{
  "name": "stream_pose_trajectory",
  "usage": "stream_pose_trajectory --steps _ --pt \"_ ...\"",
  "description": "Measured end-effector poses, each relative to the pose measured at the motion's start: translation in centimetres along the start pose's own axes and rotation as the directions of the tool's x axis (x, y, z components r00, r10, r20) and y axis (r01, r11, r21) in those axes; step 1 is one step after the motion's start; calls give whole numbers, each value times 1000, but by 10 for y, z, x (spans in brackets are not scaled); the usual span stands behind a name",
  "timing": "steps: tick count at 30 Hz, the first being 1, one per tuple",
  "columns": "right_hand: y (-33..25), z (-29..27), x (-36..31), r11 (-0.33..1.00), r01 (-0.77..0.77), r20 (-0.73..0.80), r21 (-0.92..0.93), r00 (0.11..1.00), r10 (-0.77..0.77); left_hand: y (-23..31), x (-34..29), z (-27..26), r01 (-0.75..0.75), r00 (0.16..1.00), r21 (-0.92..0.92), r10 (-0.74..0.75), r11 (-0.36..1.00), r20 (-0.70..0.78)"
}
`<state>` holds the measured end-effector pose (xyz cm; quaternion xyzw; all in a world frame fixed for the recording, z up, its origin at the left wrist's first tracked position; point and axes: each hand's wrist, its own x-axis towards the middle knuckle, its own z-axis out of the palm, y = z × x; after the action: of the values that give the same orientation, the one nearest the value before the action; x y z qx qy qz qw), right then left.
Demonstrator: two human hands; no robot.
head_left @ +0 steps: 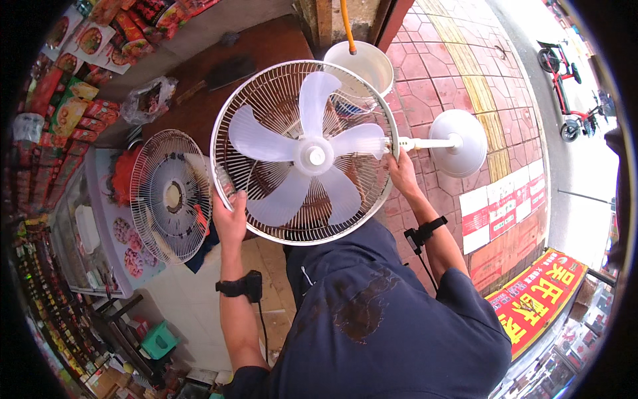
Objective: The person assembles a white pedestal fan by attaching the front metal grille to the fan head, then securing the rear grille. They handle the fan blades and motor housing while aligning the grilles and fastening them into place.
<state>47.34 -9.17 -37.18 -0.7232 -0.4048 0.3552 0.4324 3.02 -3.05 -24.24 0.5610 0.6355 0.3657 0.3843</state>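
I hold a white electric fan with its front grille off, its pale blades (276,191) bare inside the rear wire guard (229,100). My left hand (230,216) is closed round the guard's lower left rim, thumb on the front. On the right rim, my right hand (401,170) is closed too, close to where the neck begins. The fan lies tipped over, its pole pointing right to the round white base (458,143). Left of my left hand stands the loose front grille (172,197), apart from the fan, with a round cap at its middle.
A white bucket (379,70) stands behind the fan, an orange hose (346,26) hanging over it. A brown board (279,40) lies at the back left. Packaged goods (73,120) and a chest freezer (93,233) line the left. Red paving (425,80) and a road with a red scooter (570,93) are at right.
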Motion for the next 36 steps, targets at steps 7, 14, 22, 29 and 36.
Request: stream_pose_trajectory --steps 7,14,22,29,36 --pt "-6 -10 10 997 -74 150 23 986 69 8 71 -27 54 995 49 -58 997 86" --pt "-25 -15 76 1000 13 152 -17 988 -10 20 81 -19 -72 997 281 69 957 20" --pt "-61 1 118 997 -41 107 -71 993 49 46 72 -22 -82 996 394 67 916 51" --pt "-50 9 113 1000 4 77 29 997 -6 60 71 -32 -106 990 565 34 819 136" --pt "-47 4 109 984 -91 116 151 990 73 66 71 -21 -111 994 529 85 842 73"
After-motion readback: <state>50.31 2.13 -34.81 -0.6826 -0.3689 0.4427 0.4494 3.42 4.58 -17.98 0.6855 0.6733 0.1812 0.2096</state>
